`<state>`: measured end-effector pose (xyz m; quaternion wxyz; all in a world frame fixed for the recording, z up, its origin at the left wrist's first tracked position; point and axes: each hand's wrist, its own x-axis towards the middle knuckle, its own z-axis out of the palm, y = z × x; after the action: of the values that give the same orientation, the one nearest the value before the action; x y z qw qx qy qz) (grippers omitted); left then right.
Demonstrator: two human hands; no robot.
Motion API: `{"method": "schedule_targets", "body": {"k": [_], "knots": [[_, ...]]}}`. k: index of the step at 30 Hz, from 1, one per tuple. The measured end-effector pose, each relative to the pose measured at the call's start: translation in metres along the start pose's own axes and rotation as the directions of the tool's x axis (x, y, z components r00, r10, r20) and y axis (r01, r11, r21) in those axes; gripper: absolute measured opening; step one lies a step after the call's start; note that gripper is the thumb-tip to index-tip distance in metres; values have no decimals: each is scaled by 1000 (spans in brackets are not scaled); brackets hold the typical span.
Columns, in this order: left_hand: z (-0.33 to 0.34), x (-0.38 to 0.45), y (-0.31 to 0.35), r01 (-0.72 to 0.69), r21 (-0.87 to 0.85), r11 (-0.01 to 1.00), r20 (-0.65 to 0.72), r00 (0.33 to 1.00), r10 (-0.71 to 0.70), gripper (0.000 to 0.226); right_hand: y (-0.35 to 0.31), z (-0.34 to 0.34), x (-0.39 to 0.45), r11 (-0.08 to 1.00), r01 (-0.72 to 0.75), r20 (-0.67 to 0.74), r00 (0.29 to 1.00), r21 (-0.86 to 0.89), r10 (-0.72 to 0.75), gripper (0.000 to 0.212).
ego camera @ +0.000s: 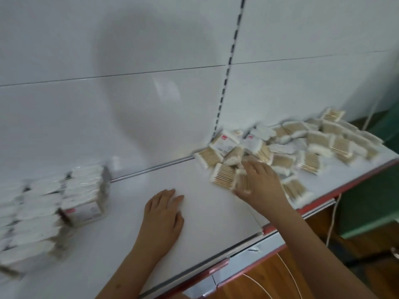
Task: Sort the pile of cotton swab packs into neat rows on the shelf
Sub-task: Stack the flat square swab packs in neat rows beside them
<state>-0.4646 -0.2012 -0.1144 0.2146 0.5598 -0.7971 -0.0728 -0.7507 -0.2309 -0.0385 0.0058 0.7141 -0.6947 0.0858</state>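
Note:
A loose pile of cotton swab packs [287,147] covers the right part of the white shelf [205,212], up to the back panel. At the far left, packs stand in neat rows [49,203], blurred by motion. My left hand [164,214] lies flat on the bare shelf between rows and pile, fingers straight, holding nothing. My right hand [262,182] reaches onto the pile's near left edge. Its fingers spread over one pack [243,182] beside another pack [223,175]; motion blur hides whether they grip it.
The shelf's front edge has a red strip [313,209] running diagonally to the lower left. A slotted upright [228,65] splits the white back panel. Below the shelf are a wooden surface [265,275] and thin white cords [332,219]. A green surface [367,210] lies to the right.

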Motion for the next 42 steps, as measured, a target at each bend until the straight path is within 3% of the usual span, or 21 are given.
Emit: {"method": "schedule_targets", "body": {"k": [3,8,10,12,13,15,17,18,19,21,22,24,27,31,34,36,40,42], "knots": [[3,10,11,-30,-42,999,25,999,31,49,26,8,-16,999,18,104,995,-34,-14,94],[-4,30,42,-113,-224,968,-1,993,115,47,27,10,-21,991,126,-60,990,38,-124,85],[-11,39,53,-140,-323,936,-24,990,140,56,13,-1,-24,963,109,-20,994,248,-107,87],[-20,49,63,-209,-364,908,-28,977,213,74,-2,-16,-25,884,50,126,984,465,-122,84],[-22,53,66,-271,-357,894,-49,961,272,75,-8,-21,-25,858,63,182,967,510,-180,77],[-19,59,69,-361,-366,858,-91,931,353,56,-15,-28,-26,824,101,226,937,557,-267,64],[-18,60,70,-281,-440,853,-82,958,273,34,-12,-30,-28,779,45,207,953,625,-221,63],[-20,59,71,-166,-496,852,-36,985,171,24,-6,-30,-30,783,-6,180,974,622,-136,65],[-20,57,70,-31,-550,835,39,997,63,18,3,-28,-31,827,-54,118,993,560,-16,68],[-16,53,67,176,-623,762,151,983,-103,18,25,-20,-34,951,-166,-30,983,259,180,72],[-15,51,66,248,-652,717,195,968,-157,18,34,-15,-37,964,-231,-39,971,128,238,76],[-14,51,67,329,-707,626,262,944,-201,18,44,-2,-43,953,-303,83,950,16,301,79],[-15,54,73,384,-762,522,318,923,-215,16,50,12,-48,933,-321,89,947,162,310,61],[-20,60,78,422,-771,477,360,906,-221,21,36,-12,-42,736,-371,30,901,566,432,35],[-26,63,76,426,-771,474,362,905,-223,16,22,-40,-38,745,-184,-13,968,641,251,22],[-32,66,73,460,-771,440,400,888,-228,17,10,-58,-32,716,-80,36,996,694,76,25],[-41,69,68,545,-768,336,511,838,-191,39,-17,-61,-12,708,15,110,985,706,-130,28],[-46,63,63,513,-771,378,514,851,-105,45,-26,-52,-1,733,106,62,978,672,-199,28]]}}
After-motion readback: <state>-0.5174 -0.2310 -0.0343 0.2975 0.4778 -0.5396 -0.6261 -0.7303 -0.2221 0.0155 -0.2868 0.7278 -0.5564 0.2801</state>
